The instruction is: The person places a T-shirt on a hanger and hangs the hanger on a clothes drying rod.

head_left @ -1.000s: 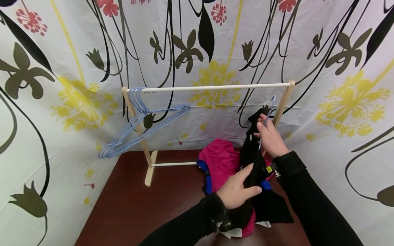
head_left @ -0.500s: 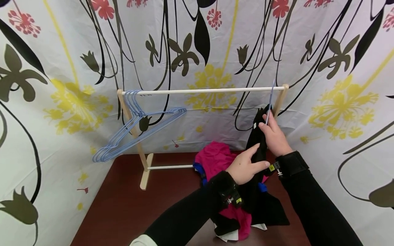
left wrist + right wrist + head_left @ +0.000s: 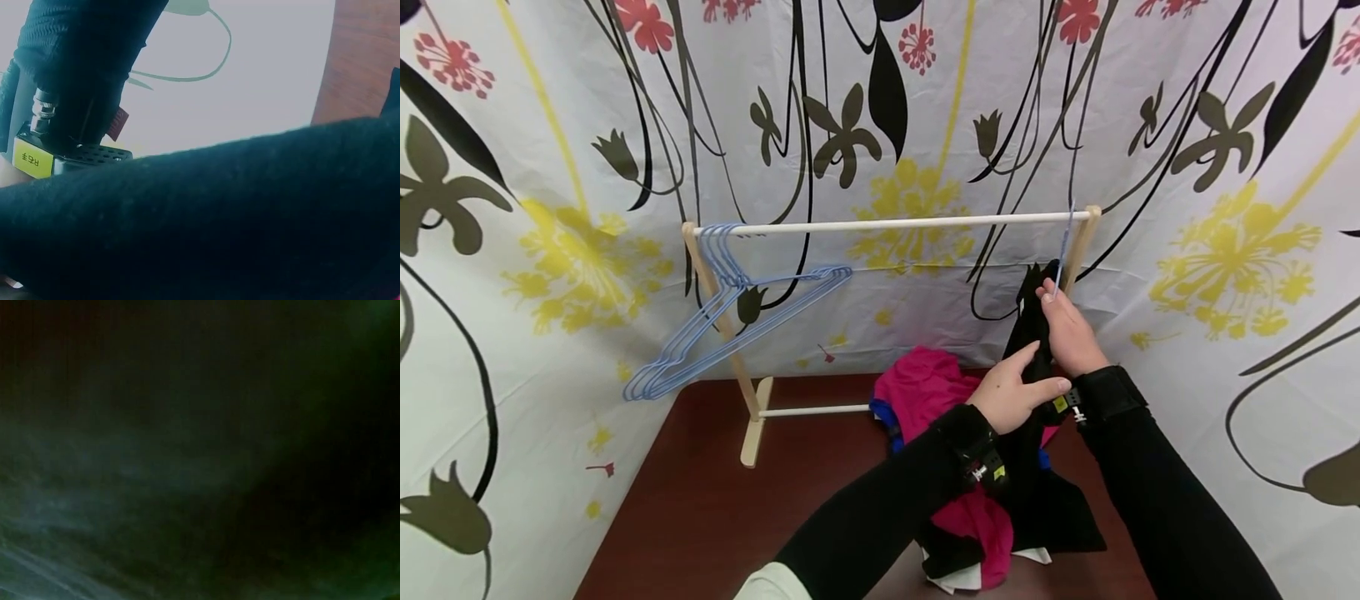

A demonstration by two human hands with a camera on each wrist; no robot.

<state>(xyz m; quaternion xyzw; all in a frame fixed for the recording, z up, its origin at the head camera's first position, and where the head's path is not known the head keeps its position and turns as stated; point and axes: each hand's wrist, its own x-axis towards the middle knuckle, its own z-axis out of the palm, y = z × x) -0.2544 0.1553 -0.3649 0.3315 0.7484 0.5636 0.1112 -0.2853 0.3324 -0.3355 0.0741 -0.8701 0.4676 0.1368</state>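
Right hand (image 3: 1073,335) pinches the blue hanger (image 3: 1063,254) | left hand (image 3: 1006,398), unclenched, touches the black garment (image 3: 1028,327) | risk: this garment may slide down, if its support becomes weak

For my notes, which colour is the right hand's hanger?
The hanger is light blue, clearest in the head view.

Dark, blurred cloth (image 3: 137,481) fills right wrist view; paler creases (image 3: 50,572) lower left; right side near-black.

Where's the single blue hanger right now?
In the head view, right of centre: the right hand holds the blue hanger, its visible part beside the black garment, visually overlapping the white rail near its right end.
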